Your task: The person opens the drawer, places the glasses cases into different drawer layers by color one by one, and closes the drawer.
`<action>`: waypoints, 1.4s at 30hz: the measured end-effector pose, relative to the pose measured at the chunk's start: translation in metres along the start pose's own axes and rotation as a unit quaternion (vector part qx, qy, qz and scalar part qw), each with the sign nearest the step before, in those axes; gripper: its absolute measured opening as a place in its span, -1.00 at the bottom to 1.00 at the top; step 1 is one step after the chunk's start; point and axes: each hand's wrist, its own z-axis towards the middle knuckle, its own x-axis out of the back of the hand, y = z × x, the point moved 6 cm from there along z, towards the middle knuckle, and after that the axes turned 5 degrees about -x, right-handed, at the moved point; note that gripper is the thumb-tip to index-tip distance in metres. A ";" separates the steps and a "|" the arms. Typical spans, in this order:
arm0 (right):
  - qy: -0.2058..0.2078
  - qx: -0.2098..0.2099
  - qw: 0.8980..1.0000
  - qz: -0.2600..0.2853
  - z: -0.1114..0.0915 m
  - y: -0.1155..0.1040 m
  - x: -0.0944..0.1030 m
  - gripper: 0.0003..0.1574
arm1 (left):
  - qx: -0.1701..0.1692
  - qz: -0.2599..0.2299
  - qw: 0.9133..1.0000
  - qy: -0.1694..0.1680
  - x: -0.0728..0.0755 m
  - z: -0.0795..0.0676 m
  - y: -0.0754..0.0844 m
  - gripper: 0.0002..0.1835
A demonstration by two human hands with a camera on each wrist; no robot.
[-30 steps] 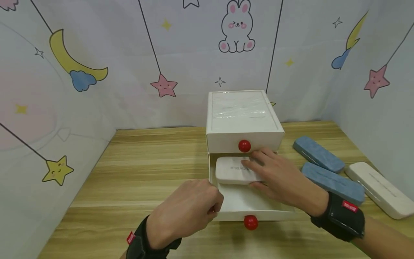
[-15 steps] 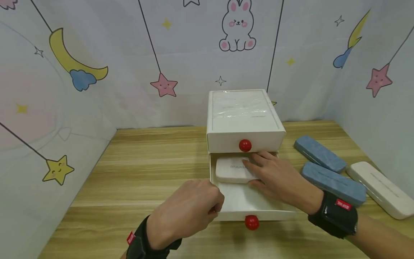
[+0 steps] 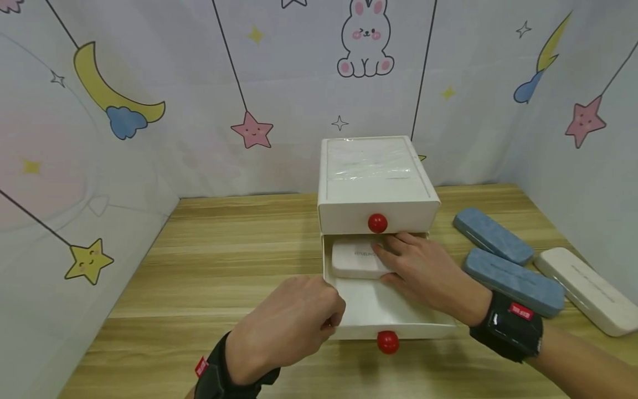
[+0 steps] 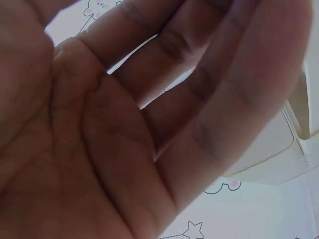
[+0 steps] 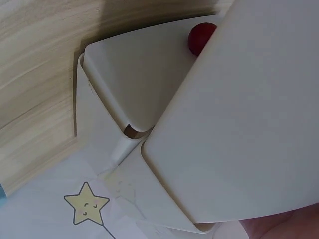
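A white two-drawer box [image 3: 379, 166] stands with its lower drawer [image 3: 384, 303] pulled out. Towards the back of that drawer lies a white glasses case [image 3: 356, 259] with small lettering on its lid. My right hand [image 3: 421, 269] reaches in and holds the case by its right end, index finger on the lid and thumb at the near side. My left hand [image 3: 289, 327] is beside the drawer's left front corner, fingers loosely curled. In the left wrist view its palm [image 4: 104, 144] faces the camera with nothing in it.
Two blue glasses cases, one farther back [image 3: 490, 235] and one nearer [image 3: 513, 281], lie right of the box beside a white one [image 3: 588, 291]. Each drawer has a red knob, upper [image 3: 377, 223] and lower [image 3: 387, 342]. A patterned cloth backdrop [image 3: 199, 83] surrounds the wooden table [image 3: 219, 249].
The glasses case has shifted slightly back into the drawer. My right hand has moved a little left over it, covering more of the lettering. My left hand has hardly moved.
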 end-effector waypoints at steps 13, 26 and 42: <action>0.031 0.022 0.998 -0.041 0.003 0.000 -0.002 -0.28 | -0.004 0.000 1.000 0.005 -0.001 0.000 0.001 -0.63; 0.030 0.026 0.995 -0.088 0.010 0.000 -0.004 -0.40 | 0.000 -0.001 1.000 0.002 -0.001 0.001 0.000 -0.64; 0.037 0.027 0.993 -0.110 0.015 0.001 -0.006 -0.46 | 0.002 -0.009 1.000 -0.003 -0.001 0.001 0.001 -0.65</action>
